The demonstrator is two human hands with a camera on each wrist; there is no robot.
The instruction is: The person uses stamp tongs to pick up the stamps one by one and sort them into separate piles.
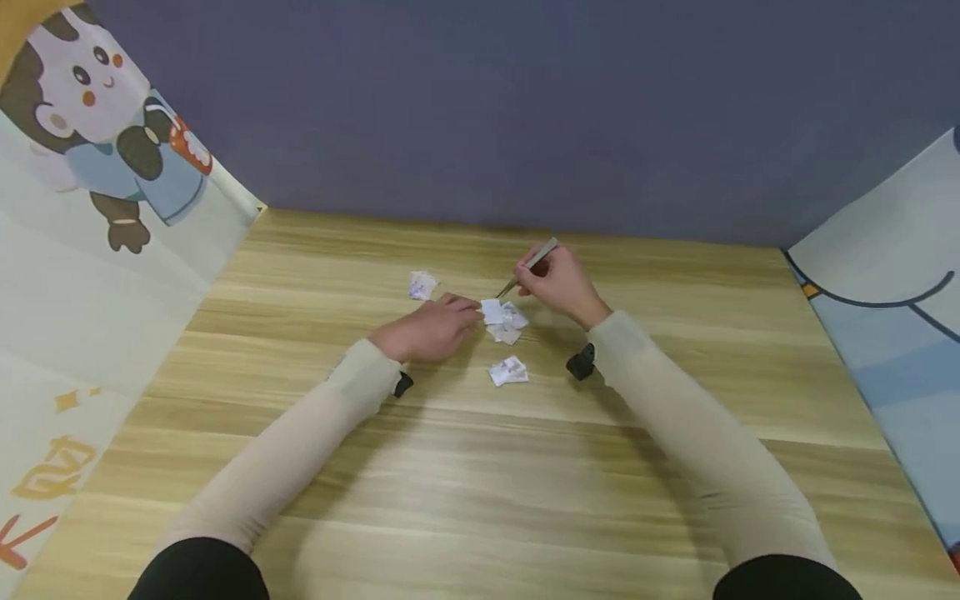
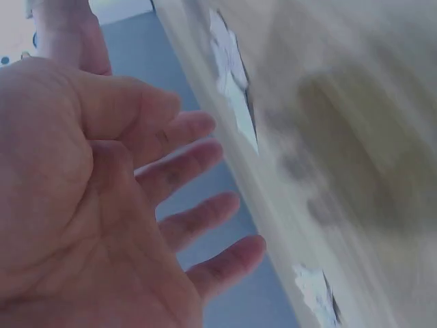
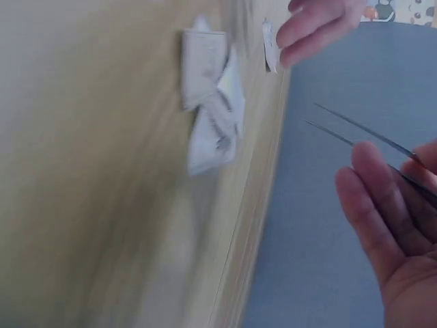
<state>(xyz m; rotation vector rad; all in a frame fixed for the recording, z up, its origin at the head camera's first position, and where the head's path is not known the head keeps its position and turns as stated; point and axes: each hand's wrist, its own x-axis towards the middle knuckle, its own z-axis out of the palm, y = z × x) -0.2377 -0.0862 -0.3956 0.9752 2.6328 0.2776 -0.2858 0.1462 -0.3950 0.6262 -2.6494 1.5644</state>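
Nearest, black cloth (image 1: 198, 571) is covering the upper arms, and pale sleeves (image 1: 697, 442) are reaching forward over the wood-grained bench (image 1: 465, 517). A small black device (image 1: 581, 362) is sitting at the right wrist. Between the forearms, the near paper slips (image 1: 509, 371) are lying in a small cluster. Farther on, the middle paper slips (image 1: 506, 321) are overlapping in a loose heap between the hands. The left hand (image 1: 431, 329) is holding nothing, its grip relaxed and its fingers extending just beside the heap; whether they are touching it, I cannot tell. On the other side, the right hand (image 1: 562, 287) is pinching metal tweezers (image 1: 542, 252) in its grip, and the tweezers' tips are standing apart near the heap's far edge. Beyond the left hand, the far paper slips (image 1: 423, 285) are lying in another cluster. A dark blue-grey panel (image 1: 487, 108) is rising behind the bench.
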